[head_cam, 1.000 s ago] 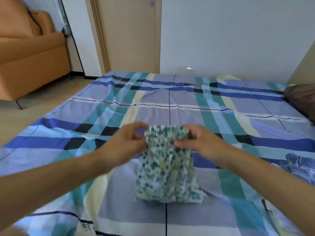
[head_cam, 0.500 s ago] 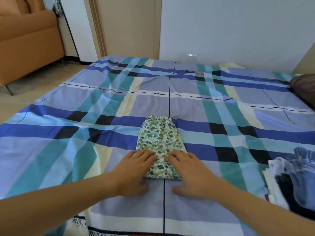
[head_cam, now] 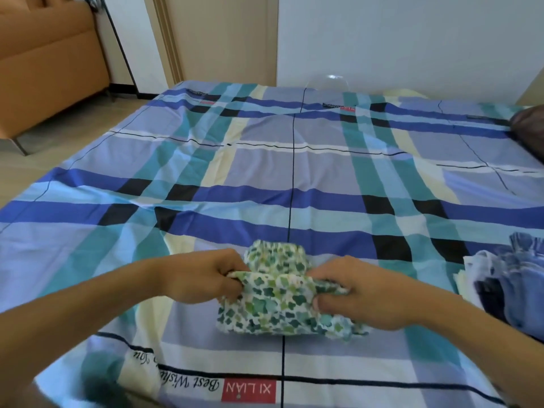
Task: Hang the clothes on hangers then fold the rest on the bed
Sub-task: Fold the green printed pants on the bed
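Observation:
A small white garment with a green leaf print (head_cam: 279, 301) lies folded on the bed (head_cam: 294, 178), near its front edge. My left hand (head_cam: 203, 275) grips the garment's left side and my right hand (head_cam: 359, 293) grips its right side. Between them the near part of the cloth is lifted and doubled over toward the far end, whose gathered edge shows beyond my hands.
A pile of blue and white clothes (head_cam: 506, 278) lies at the bed's right edge. A dark pillow (head_cam: 530, 128) sits at the far right. An orange sofa (head_cam: 50, 66) stands on the floor to the left, and a wooden door (head_cam: 217, 39) is behind the bed.
My hands went from pressing flat on the garment's near end to gripping its sides and lifting that end up and over. The view has dipped slightly.

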